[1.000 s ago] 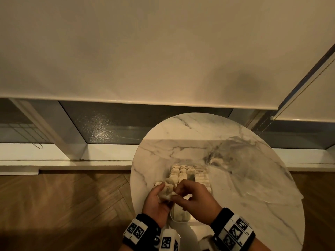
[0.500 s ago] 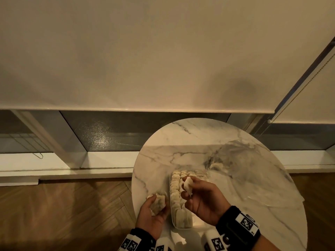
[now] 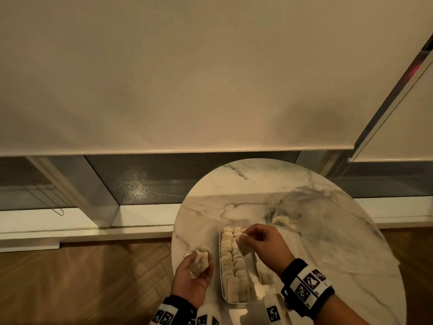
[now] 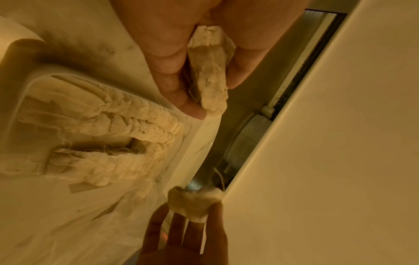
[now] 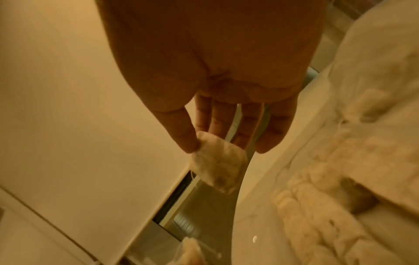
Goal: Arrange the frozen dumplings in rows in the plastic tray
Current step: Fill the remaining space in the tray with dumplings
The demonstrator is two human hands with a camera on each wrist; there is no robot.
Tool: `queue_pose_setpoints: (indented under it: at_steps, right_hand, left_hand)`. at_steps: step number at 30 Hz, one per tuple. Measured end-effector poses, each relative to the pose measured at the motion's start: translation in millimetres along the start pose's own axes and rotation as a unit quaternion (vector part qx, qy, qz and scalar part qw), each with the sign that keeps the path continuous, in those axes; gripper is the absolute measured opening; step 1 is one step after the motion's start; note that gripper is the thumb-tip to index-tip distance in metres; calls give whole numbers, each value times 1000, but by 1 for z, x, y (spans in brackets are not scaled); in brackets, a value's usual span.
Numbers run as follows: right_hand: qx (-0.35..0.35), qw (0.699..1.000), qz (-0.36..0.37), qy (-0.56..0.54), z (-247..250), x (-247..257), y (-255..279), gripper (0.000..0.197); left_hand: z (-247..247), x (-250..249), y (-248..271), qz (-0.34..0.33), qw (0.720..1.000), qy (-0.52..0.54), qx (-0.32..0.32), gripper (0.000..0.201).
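Placement is the step in hand: the right hand (image 3: 263, 242) pinches one dumpling (image 3: 243, 244) in its fingers (image 5: 187, 137) above the tray (image 3: 222, 290), where two full rows (image 3: 233, 259) stand. It wants lowering upright into the open third lane. The left hand (image 3: 195, 276), beside the tray on the table (image 3: 304, 188), grips a clump (image 3: 199, 260), seemingly several dumplings. A clear bag (image 3: 316, 231) lies just right.

No legible text, brand, label or number in any view. Wristbands (image 3: 307, 285) carry black-and-white square marker codes only; patterns, not readable characters. Dumplings, tray, desk: unmarked.
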State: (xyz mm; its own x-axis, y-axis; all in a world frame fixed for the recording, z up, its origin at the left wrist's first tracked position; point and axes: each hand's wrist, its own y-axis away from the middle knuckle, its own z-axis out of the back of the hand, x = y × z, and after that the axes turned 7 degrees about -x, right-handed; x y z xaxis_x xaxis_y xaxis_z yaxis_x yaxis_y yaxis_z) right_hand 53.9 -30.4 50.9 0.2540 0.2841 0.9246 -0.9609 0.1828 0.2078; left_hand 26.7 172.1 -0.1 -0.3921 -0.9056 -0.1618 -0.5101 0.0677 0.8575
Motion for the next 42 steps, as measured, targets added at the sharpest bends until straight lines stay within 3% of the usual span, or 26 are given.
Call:
queue_pose_setpoints:
  at_steps: [4,8,13,16,24,28,31,37,42]
  right_hand:
    - [-96,976,96,172,22,-20,-16,10]
    - [4,995,9,96,32,-35,-26,8]
    - [17,997,-56,42,31,-52,-39,2]
    - [49,996,-77,17,29,-61,-45,12]
    - [43,990,-117,66,22,-85,-65,5]
    - [155,963,-130,177,15,-86,-67,6]
    - [175,940,-114,268,10,-90,-73,6]
    - [138,919,-64,364,0,-94,-85,13]
    - [126,898,-12,422,-9,-90,-95,11]
  left_hand:
    - [-4,5,2,-8,1000,1,4,11]
    - [-4,9,3,-20,1000,-2,4,12]
    - [4,10,-3,-30,999,-12,-5,17]
    - [8,10,-4,-37,999,-4,-3,17]
    - [7,4,-1,-54,999,-8,1,16]
    - [11,1,-5,-61,998,-11,-11,28]
    - [12,1,-7,-63,998,-11,-19,32]
    - [10,1,-8,-63,998,-14,-18,44]
    - [11,0,-9,-65,997,-21,-23,32]
